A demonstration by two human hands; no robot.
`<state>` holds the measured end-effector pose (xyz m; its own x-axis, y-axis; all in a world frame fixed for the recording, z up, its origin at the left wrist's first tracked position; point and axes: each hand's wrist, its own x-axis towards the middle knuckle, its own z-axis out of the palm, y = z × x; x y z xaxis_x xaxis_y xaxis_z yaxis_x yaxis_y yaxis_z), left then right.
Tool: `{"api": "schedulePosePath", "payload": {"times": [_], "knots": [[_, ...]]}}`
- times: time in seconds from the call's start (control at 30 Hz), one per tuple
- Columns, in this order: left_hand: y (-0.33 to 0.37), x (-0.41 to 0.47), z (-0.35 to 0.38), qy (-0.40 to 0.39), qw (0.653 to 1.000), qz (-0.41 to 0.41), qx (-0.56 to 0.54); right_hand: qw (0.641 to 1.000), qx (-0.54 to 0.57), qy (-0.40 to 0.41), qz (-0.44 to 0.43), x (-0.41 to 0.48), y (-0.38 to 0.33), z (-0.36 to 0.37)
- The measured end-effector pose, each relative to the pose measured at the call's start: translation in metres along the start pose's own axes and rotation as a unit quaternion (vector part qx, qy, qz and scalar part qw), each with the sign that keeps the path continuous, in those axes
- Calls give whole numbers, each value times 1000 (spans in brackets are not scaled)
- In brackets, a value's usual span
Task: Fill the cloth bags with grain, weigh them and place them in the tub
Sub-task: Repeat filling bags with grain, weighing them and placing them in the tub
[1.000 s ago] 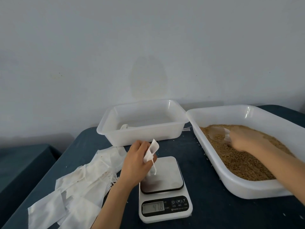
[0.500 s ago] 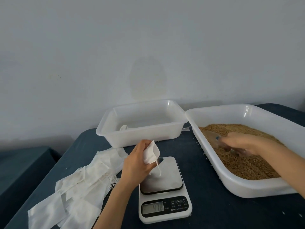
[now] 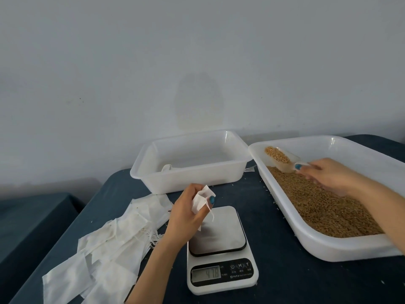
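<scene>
My left hand (image 3: 188,213) holds a small white cloth bag (image 3: 201,199) above the back edge of the white kitchen scale (image 3: 219,249), its drawstring hanging down. My right hand (image 3: 328,175) grips the handle of a clear plastic scoop (image 3: 281,160) loaded with grain, lifted above the brown grain (image 3: 324,207) in the big white tray (image 3: 328,244) at the right. A white tub (image 3: 188,176) stands behind the scale with one filled bag (image 3: 167,167) peeking over its front wall.
A heap of flat cloth bags (image 3: 105,249) lies at the left on the dark blue table (image 3: 274,216). Loose grains dot the cloth near the tray. The scale's display reads a number. A wall rises close behind.
My right hand has lifted the scoop, now full, out of the grain toward the tray's left rear corner. My left hand has turned the bag slightly and stays over the scale.
</scene>
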<state>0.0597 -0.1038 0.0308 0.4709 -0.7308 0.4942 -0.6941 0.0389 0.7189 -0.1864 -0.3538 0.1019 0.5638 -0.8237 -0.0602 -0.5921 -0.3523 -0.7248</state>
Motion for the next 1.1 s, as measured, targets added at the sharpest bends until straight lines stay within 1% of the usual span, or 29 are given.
{"api": "schedulePosePath", "payload": {"times": [0.1,0.17,0.23,0.33,0.4,0.43,0.57,0.73,0.8,0.87,0.97,1.1], "knots": [[0,1,-1,-6,1000,-13,-9,993,-69,26,-90,-7,-3,-3],[-2,1,-1,-15,1000,-26,2,987,-68,23,-142,-13,-10,-3],[-4,2,-1,-21,999,-38,7,983,-40,-3,-180,-21,-18,-2],[-6,2,-1,-22,998,-51,2,969,-22,-79,-235,-32,-29,2],[-7,2,-2,-23,998,-58,-2,960,-42,-123,-249,-37,-35,8],[-7,3,-2,-25,998,-60,-5,956,-58,-132,-256,-38,-38,11],[-5,3,-3,-40,997,-60,-15,943,-111,-141,-281,-39,-45,17],[-4,3,-4,-46,997,-55,-15,931,-149,-148,-300,-39,-53,17],[-4,3,-5,-53,997,-50,-6,924,-168,-145,-310,-38,-55,16],[-4,3,-5,-65,997,-45,15,915,-205,-122,-325,-37,-60,15],[-4,2,-3,-88,994,-35,49,875,-291,-68,-381,-35,-71,14],[-3,1,-2,-109,991,-38,68,839,-339,-16,-426,-36,-85,11]]}}
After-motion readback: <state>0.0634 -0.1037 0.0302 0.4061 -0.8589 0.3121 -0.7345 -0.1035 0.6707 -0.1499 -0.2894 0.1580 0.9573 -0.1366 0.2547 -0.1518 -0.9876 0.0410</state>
